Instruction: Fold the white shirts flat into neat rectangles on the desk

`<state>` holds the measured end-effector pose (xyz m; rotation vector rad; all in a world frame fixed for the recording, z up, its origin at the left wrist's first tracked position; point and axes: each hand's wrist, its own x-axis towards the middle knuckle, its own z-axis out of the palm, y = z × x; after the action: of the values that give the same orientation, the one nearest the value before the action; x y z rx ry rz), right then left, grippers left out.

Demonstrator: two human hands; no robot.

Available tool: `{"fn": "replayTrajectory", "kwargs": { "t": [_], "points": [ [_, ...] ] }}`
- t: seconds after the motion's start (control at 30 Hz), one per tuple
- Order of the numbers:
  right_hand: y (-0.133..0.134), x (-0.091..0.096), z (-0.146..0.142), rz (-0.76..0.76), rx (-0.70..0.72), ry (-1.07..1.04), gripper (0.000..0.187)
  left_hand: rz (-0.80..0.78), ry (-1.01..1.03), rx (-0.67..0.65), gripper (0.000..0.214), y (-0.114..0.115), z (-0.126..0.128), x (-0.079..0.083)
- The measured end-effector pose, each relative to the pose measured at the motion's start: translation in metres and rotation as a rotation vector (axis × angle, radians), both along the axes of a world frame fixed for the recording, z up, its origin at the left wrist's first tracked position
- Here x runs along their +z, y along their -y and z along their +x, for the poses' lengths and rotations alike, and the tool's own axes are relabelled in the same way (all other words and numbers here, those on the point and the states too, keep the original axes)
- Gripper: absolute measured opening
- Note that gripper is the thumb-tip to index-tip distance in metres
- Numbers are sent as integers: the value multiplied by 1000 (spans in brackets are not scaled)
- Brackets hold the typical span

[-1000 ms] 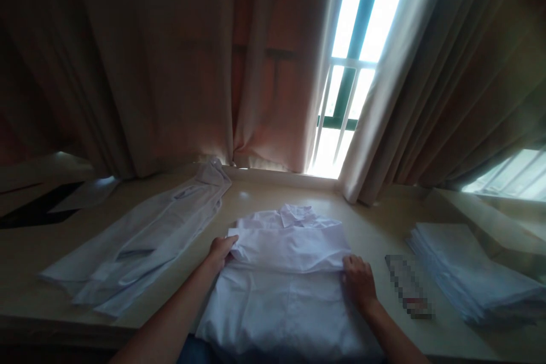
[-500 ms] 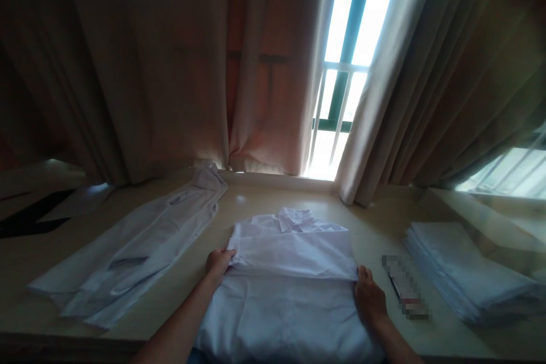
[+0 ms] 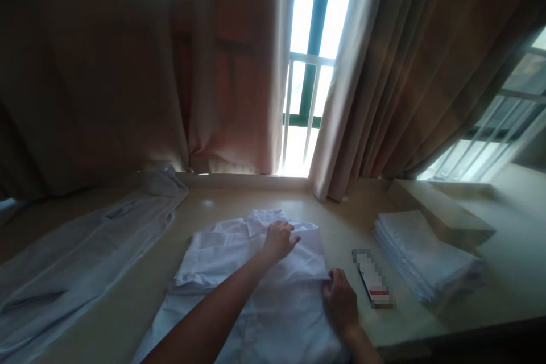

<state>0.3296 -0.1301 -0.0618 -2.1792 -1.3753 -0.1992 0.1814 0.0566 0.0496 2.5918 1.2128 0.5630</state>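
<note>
A white collared shirt (image 3: 217,261) lies in front of me with its collar at the far end and a fold across its upper body. My left hand (image 3: 280,240) reaches over the shirt and rests beside the collar, thumb and fingers apart, touching the cloth. At the right end of the fold, my right hand (image 3: 341,298) has the shirt's edge pinched between thumb and fingers. The near part of the shirt runs below the picture's bottom edge, and my left forearm hides some of its middle.
Another white garment (image 3: 98,256) is spread out on the left of the pale table (image 3: 209,199). To the right lie a blurred-out flat object (image 3: 373,278) and a stack of folded white cloth (image 3: 426,256), with a box-like block (image 3: 443,213) behind it. Curtains (image 3: 362,96) hang along the window.
My left hand has let go of the shirt's left edge and moved right, to beside the collar. My right hand stays at the right edge. The view has turned right.
</note>
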Motion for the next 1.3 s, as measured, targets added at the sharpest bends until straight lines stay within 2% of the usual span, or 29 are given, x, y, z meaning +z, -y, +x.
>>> {"fn": "replayTrajectory", "kwargs": {
  "t": [0.1,0.17,0.23,0.33,0.5,0.67,0.9,1.03,1.17,1.3],
  "points": [
    [-2,1,3,26,0,-26,11,-82,-44,-28,48,-5,74,-12],
    [-3,2,5,29,-1,-39,11,-161,-91,-11,57,-16,110,-23],
    [-5,2,7,32,-9,-51,12,-258,-145,9,55,-32,136,-34],
    [-7,0,10,24,-32,-53,13,-381,-193,30,40,-55,157,-49],
    [-7,-8,15,-38,-59,19,17,-469,-206,96,31,-78,162,-69],
    [-7,-5,15,-59,10,34,25,-468,-160,76,31,-79,166,-80],
    [-10,3,13,61,-43,-111,16,-516,-50,-78,44,-82,169,-71],
    [-11,3,13,91,-77,-126,21,-557,-24,-155,44,-89,159,-65],
    [-13,1,12,74,-91,-91,23,-495,-4,-139,33,-89,153,-68],
    [-13,1,12,35,-96,-51,19,-387,48,-110,24,-73,151,-68]
  ]
}}
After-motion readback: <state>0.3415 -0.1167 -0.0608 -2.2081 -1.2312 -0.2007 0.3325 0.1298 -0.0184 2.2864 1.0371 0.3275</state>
